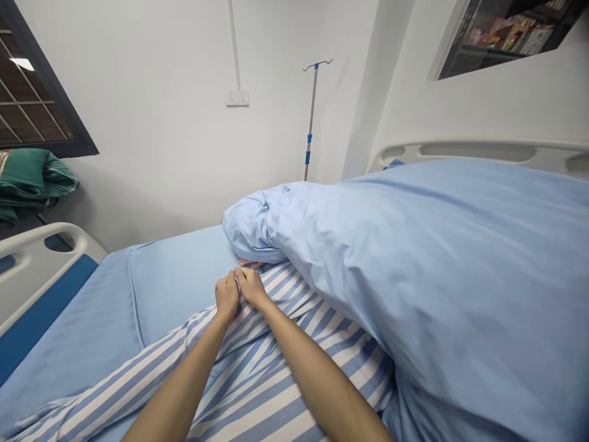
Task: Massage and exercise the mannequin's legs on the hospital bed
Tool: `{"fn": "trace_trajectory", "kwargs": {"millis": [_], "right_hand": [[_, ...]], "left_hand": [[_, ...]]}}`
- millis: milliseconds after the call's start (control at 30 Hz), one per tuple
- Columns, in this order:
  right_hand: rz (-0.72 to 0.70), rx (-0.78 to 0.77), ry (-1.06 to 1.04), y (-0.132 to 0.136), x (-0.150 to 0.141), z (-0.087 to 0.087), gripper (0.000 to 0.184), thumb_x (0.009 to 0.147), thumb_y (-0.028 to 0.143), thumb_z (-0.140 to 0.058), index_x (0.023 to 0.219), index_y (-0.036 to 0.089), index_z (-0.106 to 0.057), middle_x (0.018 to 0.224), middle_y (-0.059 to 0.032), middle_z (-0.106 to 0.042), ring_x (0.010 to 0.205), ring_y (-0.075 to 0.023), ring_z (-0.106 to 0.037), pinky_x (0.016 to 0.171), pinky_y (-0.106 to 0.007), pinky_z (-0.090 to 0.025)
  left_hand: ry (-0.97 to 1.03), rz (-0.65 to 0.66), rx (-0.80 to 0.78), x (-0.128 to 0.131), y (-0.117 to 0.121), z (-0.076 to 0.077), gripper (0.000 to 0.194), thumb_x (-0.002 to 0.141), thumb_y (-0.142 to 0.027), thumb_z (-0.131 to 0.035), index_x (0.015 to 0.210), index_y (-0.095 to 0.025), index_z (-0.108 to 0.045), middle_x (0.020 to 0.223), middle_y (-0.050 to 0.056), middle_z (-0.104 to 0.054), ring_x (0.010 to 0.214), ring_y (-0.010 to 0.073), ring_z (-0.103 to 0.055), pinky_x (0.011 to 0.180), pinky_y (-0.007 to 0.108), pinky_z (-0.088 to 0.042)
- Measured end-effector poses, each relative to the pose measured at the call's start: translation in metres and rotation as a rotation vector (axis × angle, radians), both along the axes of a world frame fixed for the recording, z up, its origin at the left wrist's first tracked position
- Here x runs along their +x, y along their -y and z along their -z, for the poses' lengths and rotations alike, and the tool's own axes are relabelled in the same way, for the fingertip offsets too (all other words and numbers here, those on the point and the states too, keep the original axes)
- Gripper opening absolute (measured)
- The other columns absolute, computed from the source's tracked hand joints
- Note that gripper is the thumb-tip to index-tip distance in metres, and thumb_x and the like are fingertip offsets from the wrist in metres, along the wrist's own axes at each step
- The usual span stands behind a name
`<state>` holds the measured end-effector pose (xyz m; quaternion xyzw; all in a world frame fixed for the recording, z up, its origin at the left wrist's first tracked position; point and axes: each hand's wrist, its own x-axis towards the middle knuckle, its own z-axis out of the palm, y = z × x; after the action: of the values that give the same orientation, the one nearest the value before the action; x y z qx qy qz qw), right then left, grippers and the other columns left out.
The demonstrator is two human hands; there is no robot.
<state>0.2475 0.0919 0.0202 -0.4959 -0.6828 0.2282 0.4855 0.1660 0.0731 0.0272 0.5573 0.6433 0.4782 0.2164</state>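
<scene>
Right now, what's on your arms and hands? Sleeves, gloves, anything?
The left hand and right hand are bare: no gloves, rings, watch or cables visible. The left forearm and right forearm show no sleeves. Beneath them lies a blue-and-white striped garment.

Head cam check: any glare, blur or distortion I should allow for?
Head view: the wide lens bends the wall lines and the bed's side rail near the edges; light is soft and even, with one small bright reflection in the window; the left hand and right hand look sharp, without motion blur.
</scene>
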Motion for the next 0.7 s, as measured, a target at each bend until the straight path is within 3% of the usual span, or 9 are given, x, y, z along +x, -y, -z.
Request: {"fn": "trace_trajectory", "kwargs": {"millis": [133, 200, 300, 433, 567, 700], "right_hand": [[-0.042, -0.039, -0.246, -0.009, 0.005, 0.002, 0.043, 0.086, 0.039, -0.029, 0.056, 0.016, -0.049, 0.05, 0.0028, -0.045, 0.051, -0.0095, -0.04, 0.05, -0.02, -0.03], [-0.037, -0.069, -0.318, -0.012, 0.006, 0.004, 0.043, 0.086, 0.04, -0.03, 0.056, 0.016, -0.05, 0.049, 0.0029, -0.044, 0.05, -0.0096, -0.04, 0.05, -0.02, -0.032], [0.013, -0.066, -0.348, -0.014, 0.007, 0.004, 0.04, 0.085, 0.04, -0.032, 0.062, 0.015, -0.054, 0.053, 0.0013, -0.049, 0.055, -0.0105, -0.043, 0.055, -0.02, -0.035], [0.088, -0.083, -0.343, -0.012, 0.007, 0.005, 0.037, 0.086, 0.035, -0.032, 0.07, 0.014, -0.059, 0.059, -0.0016, -0.055, 0.062, -0.012, -0.048, 0.059, -0.021, -0.037], [0.097, -0.105, -0.273, -0.01, 0.01, 0.0, 0.037, 0.086, 0.033, -0.033, 0.072, 0.015, -0.061, 0.064, -0.0038, -0.06, 0.066, -0.013, -0.052, 0.061, -0.021, -0.038], [0.044, -0.098, -0.078, -0.012, 0.021, -0.02, 0.033, 0.084, 0.031, -0.04, 0.065, 0.016, -0.063, 0.064, -0.004, -0.062, 0.067, -0.0143, -0.054, 0.062, -0.022, -0.037]], "left_hand": [[0.065, 0.027, 0.116, 0.011, -0.017, -0.027, 0.046, 0.081, -0.046, -0.027, 0.045, -0.019, -0.037, 0.042, -0.002, -0.04, 0.046, 0.0103, -0.039, 0.048, 0.023, -0.029], [0.058, -0.029, 0.129, 0.018, -0.019, -0.03, 0.046, 0.082, -0.046, -0.025, 0.046, -0.019, -0.037, 0.042, -0.001, -0.041, 0.047, 0.0106, -0.04, 0.048, 0.023, -0.029], [-0.016, -0.142, 0.035, 0.028, -0.016, -0.017, 0.046, 0.083, -0.042, -0.024, 0.048, -0.019, -0.043, 0.049, 0.002, -0.051, 0.051, 0.0122, -0.045, 0.05, 0.023, -0.029], [-0.143, -0.11, -0.023, 0.035, -0.009, 0.003, 0.047, 0.085, -0.038, -0.023, 0.05, -0.019, -0.048, 0.055, 0.004, -0.057, 0.054, 0.0124, -0.047, 0.053, 0.024, -0.028], [-0.156, -0.083, -0.018, 0.034, -0.008, 0.004, 0.047, 0.085, -0.037, -0.024, 0.05, -0.019, -0.05, 0.056, 0.005, -0.058, 0.053, 0.0121, -0.046, 0.052, 0.024, -0.027], [-0.161, -0.06, 0.01, 0.033, -0.007, 0.003, 0.049, 0.086, -0.036, -0.022, 0.052, -0.018, -0.051, 0.057, 0.004, -0.059, 0.054, 0.0118, -0.046, 0.053, 0.023, -0.027]]}}
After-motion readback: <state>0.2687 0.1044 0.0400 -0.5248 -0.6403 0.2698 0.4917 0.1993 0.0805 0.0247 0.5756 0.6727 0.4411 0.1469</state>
